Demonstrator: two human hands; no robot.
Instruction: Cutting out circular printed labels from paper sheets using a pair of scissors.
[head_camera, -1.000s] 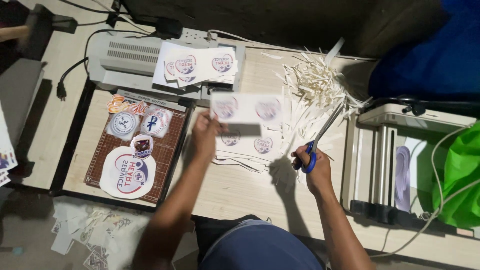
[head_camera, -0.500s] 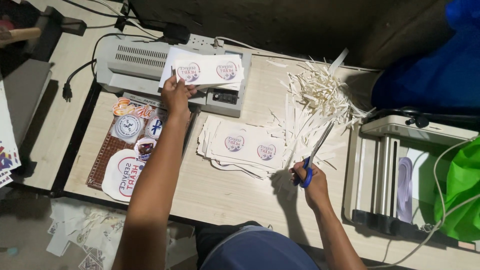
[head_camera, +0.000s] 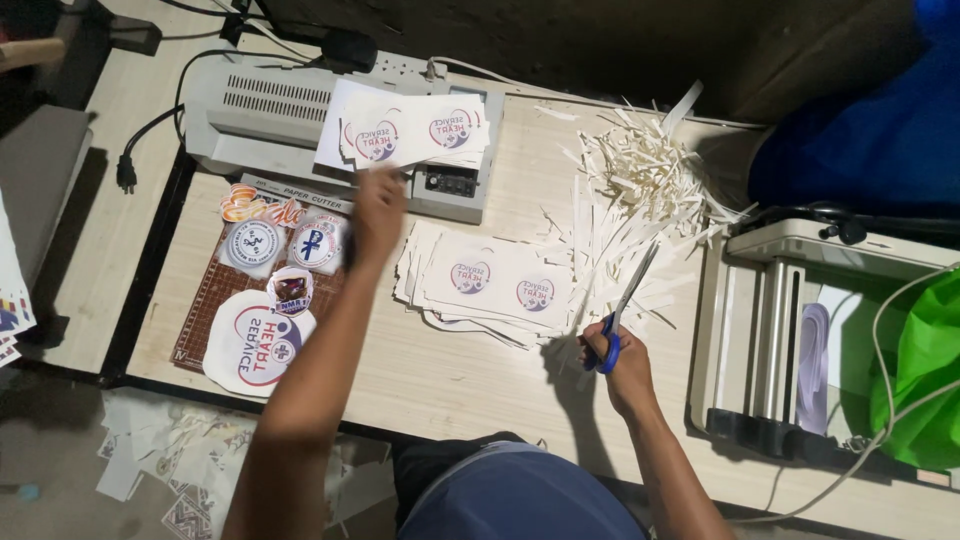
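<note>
From the head view, the left hand (head_camera: 378, 208) is stretched out toward the grey laminating machine (head_camera: 270, 110) at the back of the pale wooden surface (head_camera: 470, 385). Its grip sits at the lower edge of the printed sheets (head_camera: 405, 135) lying on top of the machine; the fingers are curled, but whether they actually pinch a sheet I cannot tell. Just left of that hand, round and shaped stickers (head_camera: 270, 290) lie on a brown cutting mat (head_camera: 215, 300).

The right hand (head_camera: 615, 365) rests on the surface near the front edge, its grip closed through the blue handles of a pair of scissors (head_camera: 625, 305), blades pointing away and up toward a heap of thin white paper strips (head_camera: 645, 175). Between the two hands lies a fanned stack of printed sheets (head_camera: 490, 285), close beside the scissors. To the right stands a white machine (head_camera: 790, 330), with a green bag (head_camera: 925, 370) beyond it.
</note>
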